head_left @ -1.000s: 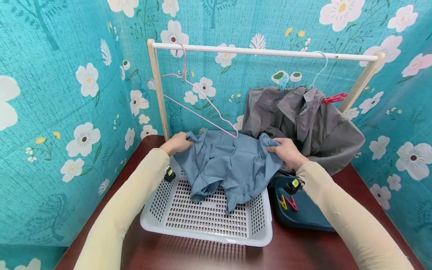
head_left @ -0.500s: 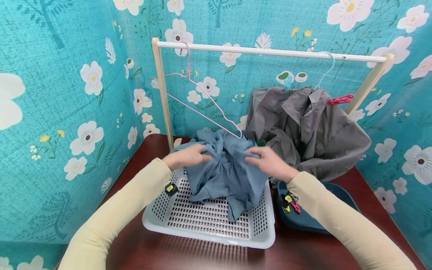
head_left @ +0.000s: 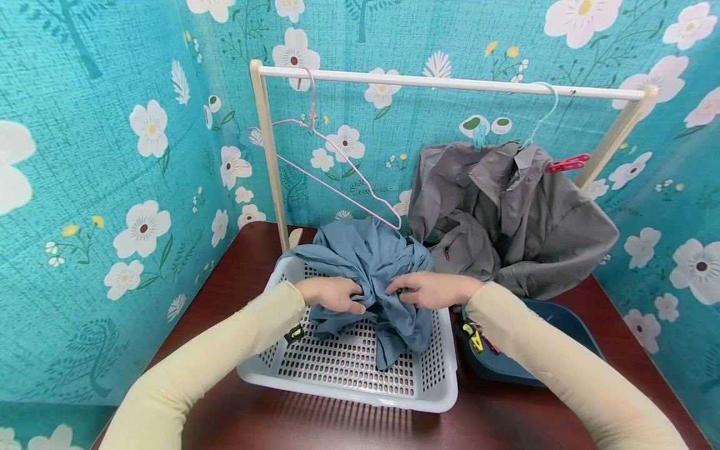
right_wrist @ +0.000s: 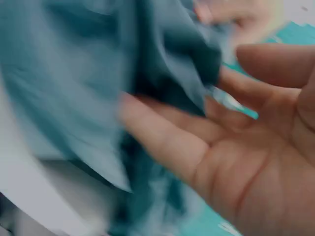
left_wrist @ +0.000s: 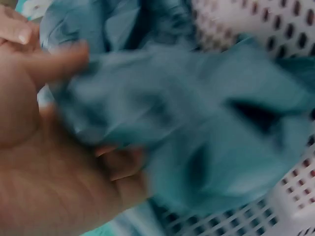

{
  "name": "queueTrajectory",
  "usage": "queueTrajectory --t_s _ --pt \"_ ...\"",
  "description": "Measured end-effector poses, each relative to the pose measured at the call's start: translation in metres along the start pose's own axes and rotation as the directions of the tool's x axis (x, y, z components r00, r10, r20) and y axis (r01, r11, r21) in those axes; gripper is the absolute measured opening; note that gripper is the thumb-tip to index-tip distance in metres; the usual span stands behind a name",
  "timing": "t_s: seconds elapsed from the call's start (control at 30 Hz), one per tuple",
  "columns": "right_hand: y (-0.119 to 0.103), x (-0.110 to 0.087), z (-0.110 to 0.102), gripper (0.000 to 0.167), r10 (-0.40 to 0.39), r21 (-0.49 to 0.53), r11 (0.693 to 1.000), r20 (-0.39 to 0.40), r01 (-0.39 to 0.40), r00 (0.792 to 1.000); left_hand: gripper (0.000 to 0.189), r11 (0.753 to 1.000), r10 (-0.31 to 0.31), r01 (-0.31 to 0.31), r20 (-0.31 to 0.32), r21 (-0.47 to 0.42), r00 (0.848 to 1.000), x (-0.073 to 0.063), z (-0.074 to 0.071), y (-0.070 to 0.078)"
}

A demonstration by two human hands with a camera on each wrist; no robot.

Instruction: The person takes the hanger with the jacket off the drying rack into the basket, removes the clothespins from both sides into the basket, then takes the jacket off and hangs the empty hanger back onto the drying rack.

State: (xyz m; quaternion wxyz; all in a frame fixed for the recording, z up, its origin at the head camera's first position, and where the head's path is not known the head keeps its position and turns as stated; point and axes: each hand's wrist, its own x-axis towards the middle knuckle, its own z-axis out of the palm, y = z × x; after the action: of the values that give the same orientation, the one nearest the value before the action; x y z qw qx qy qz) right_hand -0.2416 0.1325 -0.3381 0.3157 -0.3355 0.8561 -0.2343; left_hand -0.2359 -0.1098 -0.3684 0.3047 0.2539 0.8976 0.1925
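Observation:
A crumpled blue garment (head_left: 365,256) lies bunched over the back of a light grey perforated basket (head_left: 345,398), one corner hanging down inside. My left hand (head_left: 332,294) holds a fold near the middle; in the left wrist view its thumb lies over the cloth and its fingers curl behind it. Facing it from the right, my right hand (head_left: 427,289) touches the garment with loosely bent fingers (right_wrist: 162,137), its thumb standing away from the cloth. The wrist views are blurred, and folds hide some left fingertips.
A pink hanger (head_left: 349,162) hangs on the white rod (head_left: 394,79) above the garment. To the right, a grey garment (head_left: 534,219) hangs with a red clip (head_left: 568,163). Beneath my right forearm, a dark blue tray (head_left: 562,319) holds a yellow clothespin (head_left: 474,337).
Both hands have let go of the garment's outer edges and moved inward and toward me to its middle. The garment has slumped into a narrower bunch.

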Motion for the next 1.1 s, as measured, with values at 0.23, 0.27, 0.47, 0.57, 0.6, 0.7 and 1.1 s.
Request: queueTrajectory --t_s 0.23,0.27,0.47,0.57,0.6,0.7,1.1 --pt "0.009 -0.016 -0.032 0.052 -0.006 -0.061 0.998 -0.364 -0.018 0.931 0.055 0.981 -0.065 0.056 -0.043 -0.188 0.997 -0.030 -0.046 -0.015" --pt "0.014 -0.016 -0.035 0.054 0.025 -0.054 0.997 -0.417 -0.052 0.908 0.056 0.968 -0.097 0.075 -0.085 -0.238 0.992 -0.032 -0.052 -0.019" --pt "0.050 -0.015 -0.047 0.070 0.301 0.236 0.948 -0.460 -0.212 0.835 0.058 0.926 -0.294 0.192 -0.299 -0.325 0.908 -0.038 -0.075 -0.057" --pt "0.068 -0.015 -0.052 0.083 0.368 0.349 0.905 -0.361 -0.241 0.857 0.063 0.934 -0.338 0.278 -0.310 -0.223 0.889 -0.039 -0.078 -0.072" --pt "0.073 -0.014 -0.053 0.086 0.381 0.383 0.889 -0.321 -0.250 0.867 0.062 0.934 -0.345 0.293 -0.296 -0.205 0.891 -0.039 -0.079 -0.075" --pt "0.085 -0.008 -0.055 0.090 0.394 0.536 0.810 -0.198 -0.237 0.898 0.062 0.920 -0.353 0.292 -0.229 -0.262 0.907 -0.034 -0.079 -0.085" --pt "0.100 0.015 -0.053 0.081 0.311 0.835 0.540 -0.085 -0.103 0.947 0.070 0.862 -0.316 0.243 -0.097 -0.444 0.944 -0.008 -0.085 -0.091"
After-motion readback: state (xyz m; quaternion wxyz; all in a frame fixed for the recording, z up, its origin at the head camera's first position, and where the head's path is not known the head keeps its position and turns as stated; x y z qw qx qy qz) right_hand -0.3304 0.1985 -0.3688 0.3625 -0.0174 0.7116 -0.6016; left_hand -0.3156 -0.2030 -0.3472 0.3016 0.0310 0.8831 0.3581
